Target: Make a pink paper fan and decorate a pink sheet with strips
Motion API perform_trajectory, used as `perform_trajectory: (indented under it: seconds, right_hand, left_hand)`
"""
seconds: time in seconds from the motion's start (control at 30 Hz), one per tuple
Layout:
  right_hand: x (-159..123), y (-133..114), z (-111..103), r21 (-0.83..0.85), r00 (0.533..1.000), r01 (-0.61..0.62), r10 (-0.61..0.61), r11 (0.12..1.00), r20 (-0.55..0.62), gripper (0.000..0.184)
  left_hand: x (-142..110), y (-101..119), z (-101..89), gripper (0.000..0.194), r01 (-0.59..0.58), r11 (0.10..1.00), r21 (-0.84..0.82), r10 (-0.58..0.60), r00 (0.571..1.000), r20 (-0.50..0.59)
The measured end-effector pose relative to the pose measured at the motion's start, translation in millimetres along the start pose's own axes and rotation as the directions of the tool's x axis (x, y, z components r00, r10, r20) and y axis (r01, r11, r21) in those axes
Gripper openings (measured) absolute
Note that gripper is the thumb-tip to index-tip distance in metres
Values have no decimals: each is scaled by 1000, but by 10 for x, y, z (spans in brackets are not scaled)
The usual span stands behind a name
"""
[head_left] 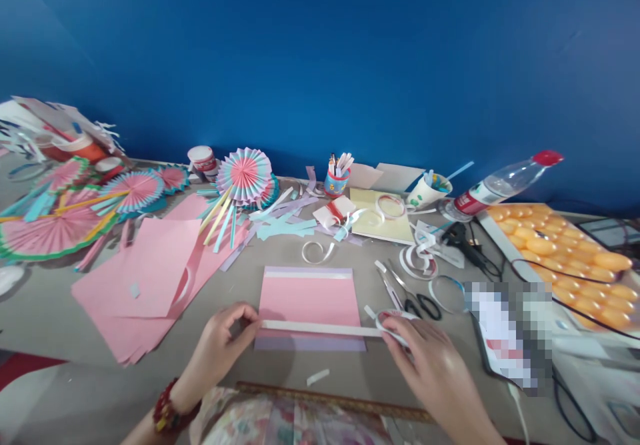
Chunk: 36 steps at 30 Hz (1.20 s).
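My left hand [220, 341] pinches the free end of a white strip of double-sided tape [320, 328] between thumb and fingers. In my right hand [434, 359] is the tape roll [384, 315], partly covered by the fingers. The strip is stretched straight between both hands, across the lower part of a pink paper sheet [310, 301]. Whether it touches the paper I cannot tell. Purple paper [310, 344] shows along the pink sheet's top and bottom edges, and another white strip [307, 274] lies along the top.
Scissors [427, 306] and a craft knife [389, 286] lie beyond my right hand. Pink sheets [150, 278] are piled at left, near folded paper fans [245, 177]. A bottle [493, 188], a glue gun [463, 241] and a phone [505, 338] occupy the right. A ruler [330, 399] lies at the front edge.
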State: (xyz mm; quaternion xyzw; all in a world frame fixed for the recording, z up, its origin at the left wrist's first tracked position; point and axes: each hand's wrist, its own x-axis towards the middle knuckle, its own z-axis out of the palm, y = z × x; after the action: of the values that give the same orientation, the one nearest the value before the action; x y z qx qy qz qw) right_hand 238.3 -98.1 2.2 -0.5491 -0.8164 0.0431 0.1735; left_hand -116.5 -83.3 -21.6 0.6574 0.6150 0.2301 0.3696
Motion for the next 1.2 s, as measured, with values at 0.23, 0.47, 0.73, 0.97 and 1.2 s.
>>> perform_trajectory:
  seconds: [0.23, 0.47, 0.73, 0.97, 1.2]
  right_hand:
    - [-35, -47, 96, -42, 994, 34, -29, 999, 101, 22]
    - [-13, -33, 180, -62, 988, 133, -128, 989, 92, 30]
    - [12, -51, 154, -26, 982, 151, -147, 988, 118, 33]
    - [-4, -36, 191, -111, 987, 118, -105, 987, 118, 40]
    - [35, -46, 163, -94, 985, 125, -112, 988, 128, 38]
  left_hand:
    - [-62, -57, 11, 21, -33, 995, 95, 33, 999, 0]
    - [-91, -110, 23, 22, -133, 970, 203, 133, 991, 12]
    - [-110, -191, 64, 16, -189, 948, 255, 194, 981, 7]
    - [-127, -196, 80, 17, -214, 942, 259, 219, 976, 9]
    - [-131, -222, 93, 18, -226, 936, 269, 232, 973, 10]
